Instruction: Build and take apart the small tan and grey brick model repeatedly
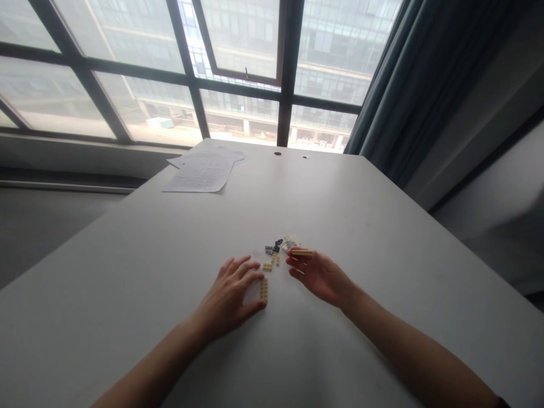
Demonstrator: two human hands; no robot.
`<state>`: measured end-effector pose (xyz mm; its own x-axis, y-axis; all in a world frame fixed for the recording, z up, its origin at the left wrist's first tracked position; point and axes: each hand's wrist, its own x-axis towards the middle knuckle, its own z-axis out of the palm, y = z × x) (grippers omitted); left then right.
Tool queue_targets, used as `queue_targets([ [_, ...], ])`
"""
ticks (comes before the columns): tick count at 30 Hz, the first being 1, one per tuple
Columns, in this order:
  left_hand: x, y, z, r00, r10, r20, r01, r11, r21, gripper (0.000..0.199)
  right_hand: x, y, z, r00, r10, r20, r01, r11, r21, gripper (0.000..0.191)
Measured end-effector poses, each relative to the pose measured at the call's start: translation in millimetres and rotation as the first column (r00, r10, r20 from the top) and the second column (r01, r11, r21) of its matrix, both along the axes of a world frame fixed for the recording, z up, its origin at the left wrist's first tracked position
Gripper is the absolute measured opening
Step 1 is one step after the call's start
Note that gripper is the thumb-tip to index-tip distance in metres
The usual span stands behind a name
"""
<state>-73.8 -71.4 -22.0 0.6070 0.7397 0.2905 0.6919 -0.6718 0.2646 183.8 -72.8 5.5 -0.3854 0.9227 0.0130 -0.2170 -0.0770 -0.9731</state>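
My left hand (233,297) rests low over the white table, its thumb and index finger at the two ends of a long tan toy brick (264,289) with studs. The other fingers of that hand are stretched forward. In my right hand (322,277) another long tan toy brick (302,253) is pinched, raised a little above the table and seen edge-on. Between the hands lie a short tan brick (267,267) and small tan pieces (275,259). Just beyond them sit several dark grey and black pieces (277,245) beside a pile of white pieces (288,242), partly hidden by my right hand.
The white table (331,198) stretches away to large windows (238,102). Printed paper sheets (202,171) lie at its far left. Two holes, one a round dark hole (277,153), are near the far edge. A blue-grey curtain (408,85) hangs on the right.
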Motion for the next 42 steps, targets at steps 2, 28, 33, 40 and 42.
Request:
queue_targets([
  [2, 0, 0, 0.0, 1.000, -0.001, -0.001, 0.001, 1.000, -0.003, 0.042, 1, -4, -0.8, 1.000, 0.002, -0.011, -0.003, 0.999, -0.045, 0.054],
  [28, 0, -1, 0.4, 1.000, -0.016, 0.009, 0.016, 1.000, 0.003, 0.042, -20, -12, -10.6, 0.471, -0.365, 0.803, -0.370, 0.745, 0.556, 0.044],
  [33, 0, -1, 0.0, 1.000, -0.009, 0.005, 0.009, 1.000, 0.010, 0.042, -26, -10, -10.3, 0.468, -0.362, 0.806, -0.391, 0.734, 0.556, 0.043],
  [40, 1, -1, -1.1, 1.000, -0.011, -0.002, 0.011, 1.000, 0.018, 0.042, -29, -11, -12.2, 0.471, -0.363, 0.804, -0.395, 0.728, 0.560, 0.045],
  [42, 1, -1, -1.6, 1.000, -0.011, 0.005, 0.011, 1.000, 0.020, 0.042, -30, -11, -12.5, 0.470, -0.362, 0.805, -0.394, 0.730, 0.559, 0.046],
])
